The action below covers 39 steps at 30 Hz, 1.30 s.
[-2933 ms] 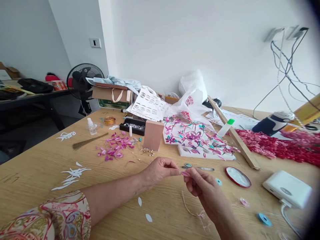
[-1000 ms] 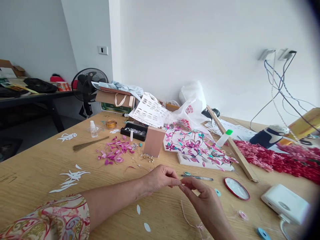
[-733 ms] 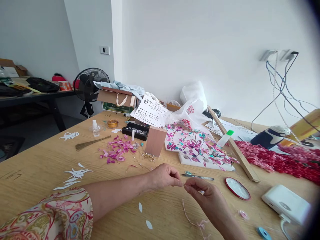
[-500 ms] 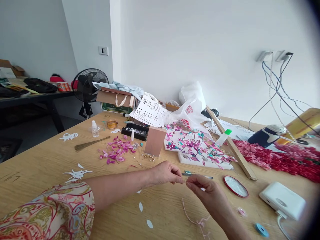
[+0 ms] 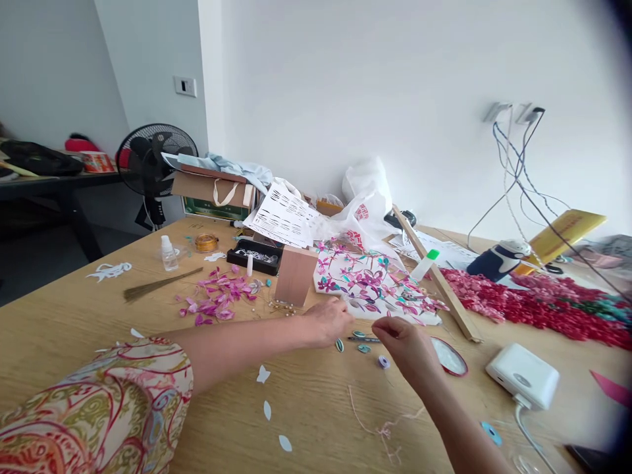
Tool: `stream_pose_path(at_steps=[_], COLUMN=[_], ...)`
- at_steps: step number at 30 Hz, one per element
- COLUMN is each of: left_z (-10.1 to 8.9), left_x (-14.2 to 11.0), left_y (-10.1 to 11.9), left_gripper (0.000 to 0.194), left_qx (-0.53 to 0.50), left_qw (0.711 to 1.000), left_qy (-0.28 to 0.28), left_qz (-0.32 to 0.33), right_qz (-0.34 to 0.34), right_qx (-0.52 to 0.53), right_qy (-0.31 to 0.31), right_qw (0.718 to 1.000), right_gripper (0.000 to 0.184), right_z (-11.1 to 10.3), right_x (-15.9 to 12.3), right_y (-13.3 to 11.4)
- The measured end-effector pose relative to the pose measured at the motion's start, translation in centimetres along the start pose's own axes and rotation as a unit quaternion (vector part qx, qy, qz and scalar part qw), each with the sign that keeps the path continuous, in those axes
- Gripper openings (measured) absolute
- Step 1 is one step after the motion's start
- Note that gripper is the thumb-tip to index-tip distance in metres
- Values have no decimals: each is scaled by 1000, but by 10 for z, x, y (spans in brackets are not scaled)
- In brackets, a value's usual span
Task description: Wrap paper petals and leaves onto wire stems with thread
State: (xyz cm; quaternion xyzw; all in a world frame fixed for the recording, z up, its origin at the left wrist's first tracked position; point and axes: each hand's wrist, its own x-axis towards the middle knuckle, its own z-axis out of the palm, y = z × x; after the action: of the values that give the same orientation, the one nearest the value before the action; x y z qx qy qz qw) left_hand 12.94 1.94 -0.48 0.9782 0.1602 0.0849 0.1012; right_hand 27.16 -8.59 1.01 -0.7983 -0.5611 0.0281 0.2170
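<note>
My left hand [image 5: 330, 322] is low over the table, just in front of the upright wooden block [image 5: 296, 276] and the edge of the white sheet. Its fingers point away and down, and their tips are hidden and blurred. To the right, my right hand [image 5: 402, 337] is raised with thumb and forefinger pinched together; whatever is in the pinch is too fine to make out. Between the hands lie small teal leaf-shaped pieces [image 5: 364, 349], a dark slim tool [image 5: 363, 340] and a small purple spool [image 5: 384, 362]. Pale pink thread [image 5: 382, 431] lies loose nearer me.
Pink petals [image 5: 224, 296] and a black tray [image 5: 254, 257] are left of the block. Pink-purple flower sprays [image 5: 375, 283] lie on white foam behind. A wooden strip [image 5: 437, 280], red-rimmed dish [image 5: 449, 357], white device [image 5: 523, 375] and red bundles [image 5: 557, 316] are rightward.
My hands, close together before, have moved apart. The left has gone away from the right, towards the block; the right stays pinched. The view has turned slightly right.
</note>
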Motion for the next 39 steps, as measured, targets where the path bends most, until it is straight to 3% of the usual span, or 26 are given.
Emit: stream_pose_path(at_steps=[6, 20, 39], left_z=[8, 28, 22], left_x=[18, 38, 40], left_y=[-3, -15, -32], left_gripper=[30, 35, 40], left_qx=[52, 13, -13], left_qw=[998, 998, 999], left_qy=[-22, 5, -25], left_qz=[-34, -54, -16], right_qz=[22, 25, -13], right_qx=[-75, -124, -170], right_qy=[33, 57, 53], right_qw=[996, 990, 984], right_gripper=[21, 20, 22], right_z=[17, 29, 45], right_x=[15, 27, 47], right_y=[-5, 3, -5])
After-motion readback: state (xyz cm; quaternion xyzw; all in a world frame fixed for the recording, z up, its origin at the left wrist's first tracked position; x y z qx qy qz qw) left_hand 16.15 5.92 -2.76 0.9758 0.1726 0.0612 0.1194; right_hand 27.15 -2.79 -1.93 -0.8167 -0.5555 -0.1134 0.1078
